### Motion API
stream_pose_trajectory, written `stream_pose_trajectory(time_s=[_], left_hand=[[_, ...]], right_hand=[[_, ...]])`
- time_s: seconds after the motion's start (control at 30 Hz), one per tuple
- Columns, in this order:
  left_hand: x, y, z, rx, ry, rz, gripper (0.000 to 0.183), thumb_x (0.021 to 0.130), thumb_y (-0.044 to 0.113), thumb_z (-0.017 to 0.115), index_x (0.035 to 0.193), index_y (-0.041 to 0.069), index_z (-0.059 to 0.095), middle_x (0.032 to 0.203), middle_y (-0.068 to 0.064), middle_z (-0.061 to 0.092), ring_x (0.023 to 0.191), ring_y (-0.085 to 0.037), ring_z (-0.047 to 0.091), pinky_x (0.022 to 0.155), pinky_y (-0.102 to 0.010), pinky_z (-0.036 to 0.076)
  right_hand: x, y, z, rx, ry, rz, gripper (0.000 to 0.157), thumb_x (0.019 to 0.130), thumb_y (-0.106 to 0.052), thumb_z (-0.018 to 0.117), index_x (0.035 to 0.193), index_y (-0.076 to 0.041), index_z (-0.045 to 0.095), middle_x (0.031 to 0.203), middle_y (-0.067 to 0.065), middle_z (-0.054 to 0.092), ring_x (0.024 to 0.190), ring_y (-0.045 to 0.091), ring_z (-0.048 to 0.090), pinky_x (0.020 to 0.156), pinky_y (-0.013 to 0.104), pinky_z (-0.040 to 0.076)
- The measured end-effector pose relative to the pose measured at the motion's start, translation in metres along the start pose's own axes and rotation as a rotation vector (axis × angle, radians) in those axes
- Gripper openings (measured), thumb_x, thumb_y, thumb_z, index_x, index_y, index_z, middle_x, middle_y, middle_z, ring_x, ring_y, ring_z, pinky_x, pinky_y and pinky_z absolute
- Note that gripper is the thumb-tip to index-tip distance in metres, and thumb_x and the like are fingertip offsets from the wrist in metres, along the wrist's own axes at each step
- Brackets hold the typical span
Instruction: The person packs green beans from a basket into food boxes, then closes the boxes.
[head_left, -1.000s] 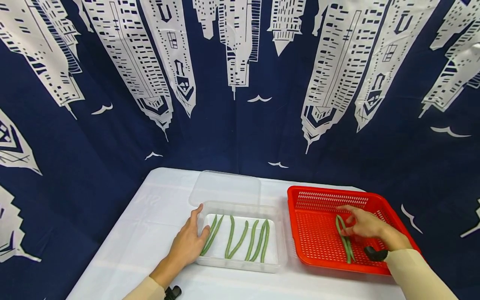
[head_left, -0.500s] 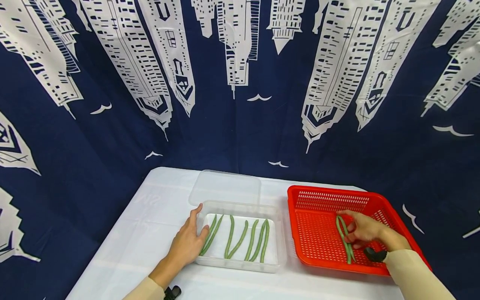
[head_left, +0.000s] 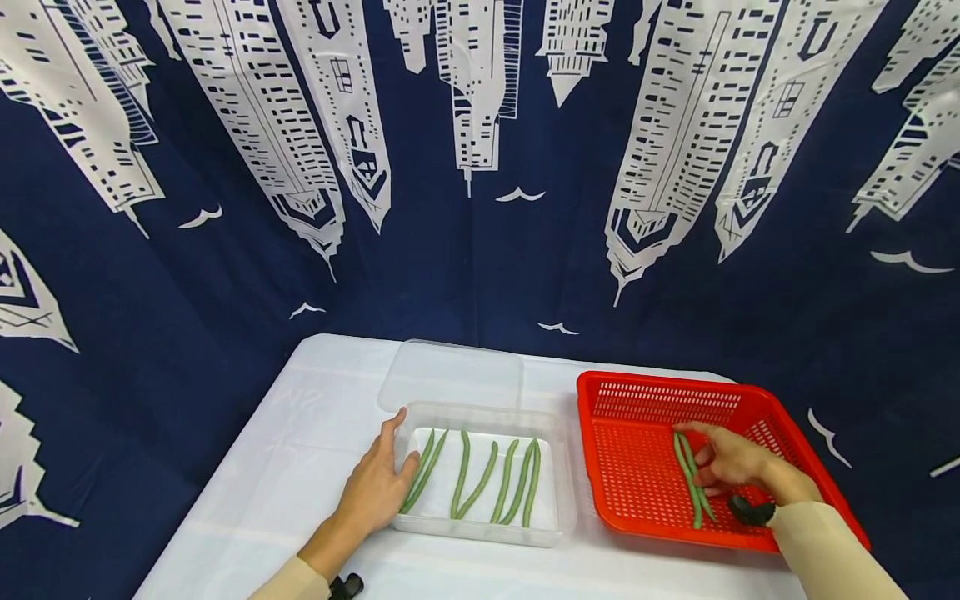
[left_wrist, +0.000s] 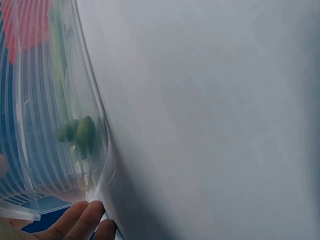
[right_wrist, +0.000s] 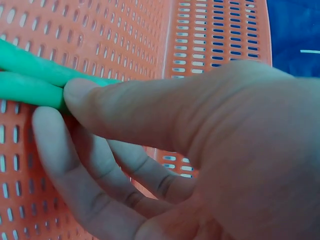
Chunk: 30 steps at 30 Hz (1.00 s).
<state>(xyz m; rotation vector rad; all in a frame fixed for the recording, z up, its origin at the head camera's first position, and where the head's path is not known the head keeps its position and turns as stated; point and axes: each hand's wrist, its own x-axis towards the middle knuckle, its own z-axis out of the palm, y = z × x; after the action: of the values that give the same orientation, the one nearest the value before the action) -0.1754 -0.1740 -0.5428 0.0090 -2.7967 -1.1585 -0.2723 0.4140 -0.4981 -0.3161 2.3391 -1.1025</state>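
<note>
In the head view my left hand (head_left: 375, 487) holds the left side of a clear plastic container (head_left: 517, 536), thumb over the rim. Its fingertips (left_wrist: 90, 212) meet the outside of the container's corner in the left wrist view. Several green beans (head_left: 460, 475) lie spread inside, on the container's floor. Over in the red basket (head_left: 611, 475), two green beans (head_left: 685, 475) lie close together, crossing toward their near ends. My right hand (head_left: 731, 458) reaches into the basket. Seen from the right wrist, thumb and index finger pinch the lower green bean (right_wrist: 30, 89); the other fingers curl beneath.
A flat clear lid (head_left: 453, 375) lies behind the container. The white table (head_left: 247, 500) carries everything, and a navy cloth with white city drawings (head_left: 420, 275) hangs behind it. The basket's slotted wall (right_wrist: 215, 45) rises past my right hand.
My right index finger has come down from above the beans, and my fingers have closed on a bean. The basket's pair of beans has shifted slightly. My left hand stays on the container.
</note>
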Motion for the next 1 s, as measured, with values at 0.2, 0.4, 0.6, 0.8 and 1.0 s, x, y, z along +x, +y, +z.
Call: stream_pose_trajectory(time_s=[0.2, 0.4, 0.6, 0.8, 1.0], left_hand=[[-0.001, 0.0, 0.0, 0.003, 0.003, 0.002, 0.071, 0.119, 0.03, 0.064, 0.182, 0.025, 0.033, 0.177, -0.03, 0.053, 0.157, -0.055, 0.06, 0.12, -0.077, 0.054], [-0.001, -0.002, 0.001, 0.003, -0.002, 0.004, 0.072, 0.119, 0.031, 0.064, 0.183, 0.026, 0.031, 0.178, -0.03, 0.053, 0.158, -0.055, 0.059, 0.122, -0.076, 0.053], [0.0, -0.003, 0.001, 0.006, 0.002, 0.005, 0.072, 0.119, 0.031, 0.064, 0.183, 0.025, 0.032, 0.178, -0.029, 0.052, 0.158, -0.055, 0.059, 0.122, -0.076, 0.053], [0.0, -0.003, 0.002, 0.005, 0.005, 0.009, 0.072, 0.119, 0.03, 0.065, 0.183, 0.025, 0.032, 0.177, -0.03, 0.054, 0.157, -0.055, 0.06, 0.121, -0.076, 0.054], [0.0, -0.004, 0.002, 0.01, 0.004, 0.008, 0.071, 0.119, 0.031, 0.065, 0.182, 0.025, 0.033, 0.178, -0.028, 0.053, 0.157, -0.054, 0.061, 0.121, -0.076, 0.054]], right_hand=[[-0.003, 0.001, 0.004, -0.002, 0.023, -0.009, 0.095, 0.088, 0.023, 0.072, 0.17, 0.018, 0.023, 0.079, 0.005, 0.048, 0.07, 0.019, 0.06, 0.066, 0.036, 0.069], [-0.004, 0.002, 0.004, -0.002, 0.044, -0.052, 0.098, 0.085, 0.025, 0.07, 0.169, 0.02, 0.023, 0.077, 0.007, 0.055, 0.066, 0.016, 0.06, 0.064, 0.03, 0.066], [-0.006, -0.003, 0.006, -0.06, 0.112, -0.08, 0.097, 0.085, 0.023, 0.073, 0.168, 0.021, 0.023, 0.083, 0.012, 0.063, 0.065, 0.015, 0.063, 0.06, 0.029, 0.064], [-0.009, -0.019, 0.004, -0.226, 0.231, -0.05, 0.099, 0.084, 0.018, 0.082, 0.168, 0.019, 0.03, 0.103, 0.025, 0.078, 0.08, 0.024, 0.074, 0.066, 0.033, 0.068], [-0.013, -0.031, 0.003, -0.302, 0.267, -0.081, 0.095, 0.083, 0.018, 0.082, 0.166, 0.019, 0.036, 0.105, 0.026, 0.082, 0.089, 0.025, 0.078, 0.068, 0.03, 0.066]])
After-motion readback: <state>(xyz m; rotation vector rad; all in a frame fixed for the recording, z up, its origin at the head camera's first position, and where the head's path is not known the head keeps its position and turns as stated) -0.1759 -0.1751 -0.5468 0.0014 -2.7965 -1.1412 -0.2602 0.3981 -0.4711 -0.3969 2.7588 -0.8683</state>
